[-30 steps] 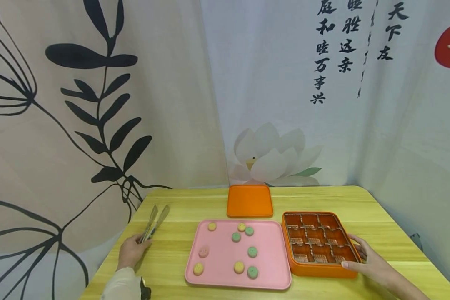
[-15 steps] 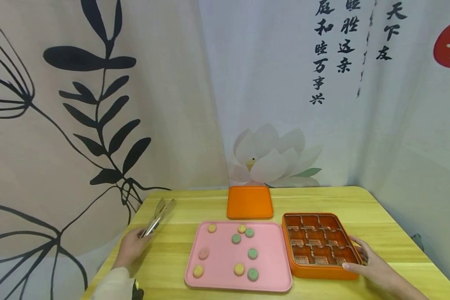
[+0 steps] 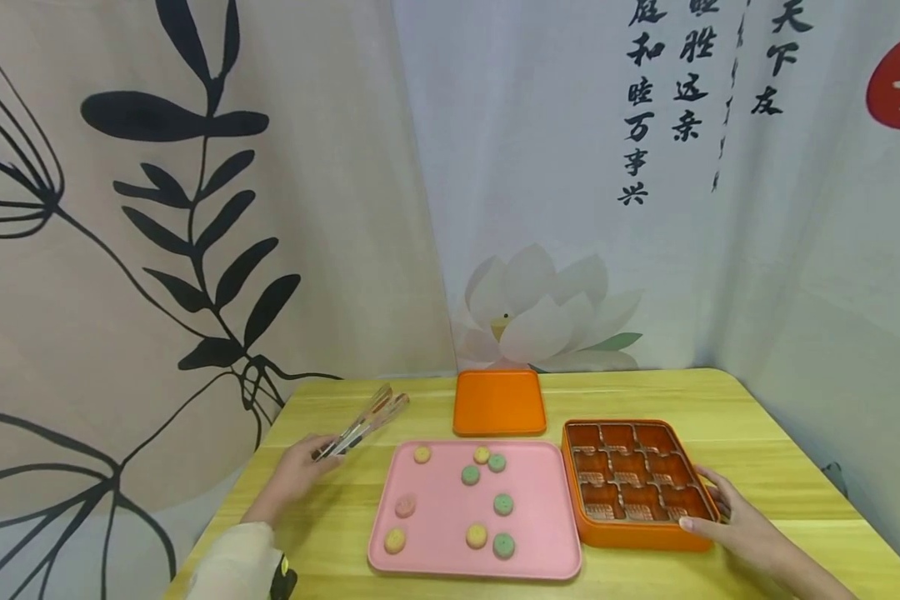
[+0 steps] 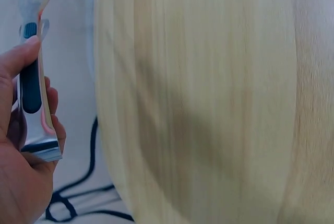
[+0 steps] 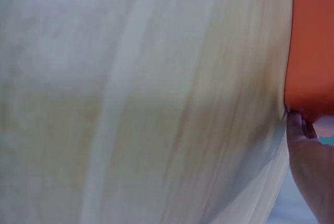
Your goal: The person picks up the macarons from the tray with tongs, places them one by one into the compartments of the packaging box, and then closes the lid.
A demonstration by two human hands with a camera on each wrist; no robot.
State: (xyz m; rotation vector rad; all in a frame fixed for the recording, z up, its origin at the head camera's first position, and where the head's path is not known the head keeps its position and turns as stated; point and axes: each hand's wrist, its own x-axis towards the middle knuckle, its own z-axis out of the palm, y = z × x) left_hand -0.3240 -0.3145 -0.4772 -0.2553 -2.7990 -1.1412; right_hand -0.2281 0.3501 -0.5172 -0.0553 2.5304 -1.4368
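Left hand (image 3: 300, 468), gripping shiny metal tongs (image 3: 356, 433), has swung inward; right hand (image 3: 741, 523), holding the square orange box (image 3: 645, 535), should stay steady.

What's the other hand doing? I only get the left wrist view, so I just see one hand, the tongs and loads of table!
Observer: The right hand is holding the right side of a box.

Operator: Ooh, what's inside it?

Observer: A see-through insert with nine little compartments, in three rows of three.

Operator: And is there anything small for the tongs to pinch? I can't see any!

Observer: Maybe: nine small round discs lie on the pink tray, left of the box in the head view.
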